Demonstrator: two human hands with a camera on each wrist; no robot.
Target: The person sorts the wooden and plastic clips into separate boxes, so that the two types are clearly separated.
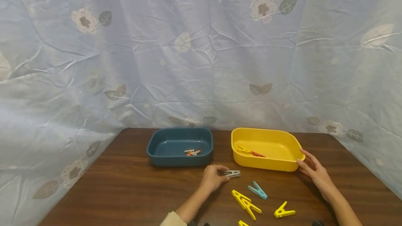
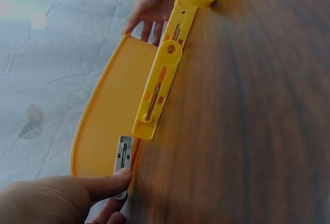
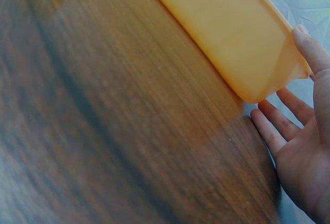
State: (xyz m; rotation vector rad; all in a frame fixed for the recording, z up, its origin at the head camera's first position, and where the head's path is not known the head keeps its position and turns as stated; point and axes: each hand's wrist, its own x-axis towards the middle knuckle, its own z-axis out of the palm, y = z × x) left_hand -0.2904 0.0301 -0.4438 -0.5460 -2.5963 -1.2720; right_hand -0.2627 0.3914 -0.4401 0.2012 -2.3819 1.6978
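1) We pinch the grey clip (image 1: pixel 232 174) between the thumb and fingers of our left hand (image 1: pixel 214 178); it sits outside the yellow tray (image 1: pixel 276 164), near its front wall
2) We rest our right hand (image 1: pixel 318 177) against that tray's end, fingers mostly straight
3) We judge as done the yellow clip (image 1: pixel 243 149) and red clip (image 1: pixel 258 154) inside the yellow tray, plus the small clips (image 1: pixel 192 152) in the blue tray (image 1: pixel 179 161)
4) We judge as left the grey clip, the light-blue clip (image 1: pixel 258 191) and four loose yellow clips (image 1: pixel 239 198) on the table (image 1: pixel 125 187)
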